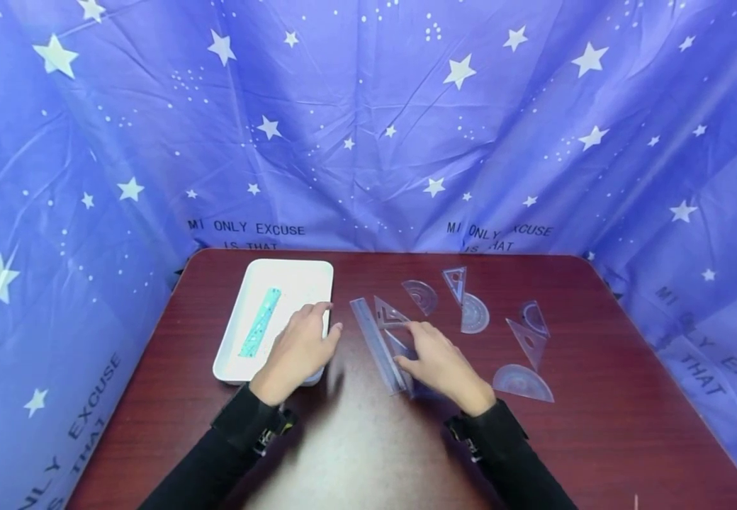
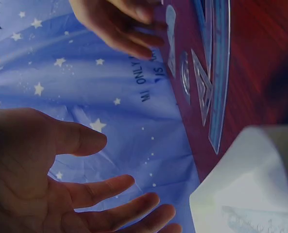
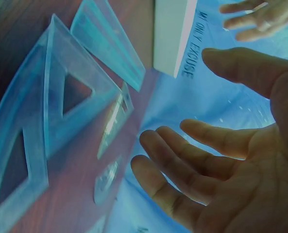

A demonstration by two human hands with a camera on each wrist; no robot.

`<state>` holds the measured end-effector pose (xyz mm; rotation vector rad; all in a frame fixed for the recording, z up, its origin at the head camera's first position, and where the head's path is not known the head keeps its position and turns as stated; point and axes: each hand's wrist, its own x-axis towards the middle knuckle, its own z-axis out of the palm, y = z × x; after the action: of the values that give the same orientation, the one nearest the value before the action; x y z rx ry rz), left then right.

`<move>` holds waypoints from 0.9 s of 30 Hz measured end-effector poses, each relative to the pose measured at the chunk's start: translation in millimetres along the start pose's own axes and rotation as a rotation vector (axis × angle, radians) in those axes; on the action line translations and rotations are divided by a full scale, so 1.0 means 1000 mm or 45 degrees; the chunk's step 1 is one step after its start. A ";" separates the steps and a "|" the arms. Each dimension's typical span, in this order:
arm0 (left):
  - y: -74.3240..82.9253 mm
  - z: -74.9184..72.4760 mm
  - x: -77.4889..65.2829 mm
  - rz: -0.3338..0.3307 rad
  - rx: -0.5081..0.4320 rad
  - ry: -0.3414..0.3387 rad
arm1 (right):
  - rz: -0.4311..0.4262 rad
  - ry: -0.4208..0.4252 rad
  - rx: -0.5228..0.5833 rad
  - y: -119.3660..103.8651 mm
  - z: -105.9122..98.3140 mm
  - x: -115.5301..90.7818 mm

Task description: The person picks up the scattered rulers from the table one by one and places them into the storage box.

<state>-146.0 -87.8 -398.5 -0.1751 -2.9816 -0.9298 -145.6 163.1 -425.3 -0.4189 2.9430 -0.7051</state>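
My left hand point(image 1: 298, 348) is over the right side of a white tray point(image 1: 305, 278), its fingers spread and nothing in them. A teal patterned ruler point(image 1: 260, 322) lies in that tray. To the tray's right, a clear ruler point(image 1: 373, 343) lies flat on the table, close beside clear set squares. One small set square point(image 1: 389, 313) shows beyond my right hand point(image 1: 440, 360); larger set squares point(image 3: 78, 92) fill the left of the right wrist view. The right hand hovers over this group with loosely bent fingers, holding nothing. It partly hides the pieces beneath it in the head view.
Behind the right hand lie a protractor point(image 1: 421, 296), a small set square point(image 1: 455, 282) and another protractor point(image 1: 474, 313). Farther right are a set square point(image 1: 529, 341), a small protractor point(image 1: 535, 317) and a larger protractor point(image 1: 523, 382). A blue star-patterned curtain point(image 1: 356, 184) surrounds the table point(image 1: 623, 425).
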 end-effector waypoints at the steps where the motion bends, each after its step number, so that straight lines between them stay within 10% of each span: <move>1: 0.001 0.002 -0.003 0.006 0.004 0.010 | 0.002 -0.001 -0.007 -0.002 0.003 0.003; 14: 0.005 0.031 -0.033 -0.002 -0.106 0.141 | -0.068 0.155 -0.203 0.008 0.075 0.057; 21: 0.008 0.038 -0.039 0.031 -0.169 0.136 | 0.071 0.105 -0.283 -0.033 0.056 0.048; 27: 0.009 0.037 -0.041 0.038 -0.171 0.148 | 0.130 0.078 -0.259 -0.019 0.074 0.070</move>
<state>-103.5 -63.3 -425.5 -0.1610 -2.8045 -1.0976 -196.9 95.2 -484.3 -0.2629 3.0796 -0.4153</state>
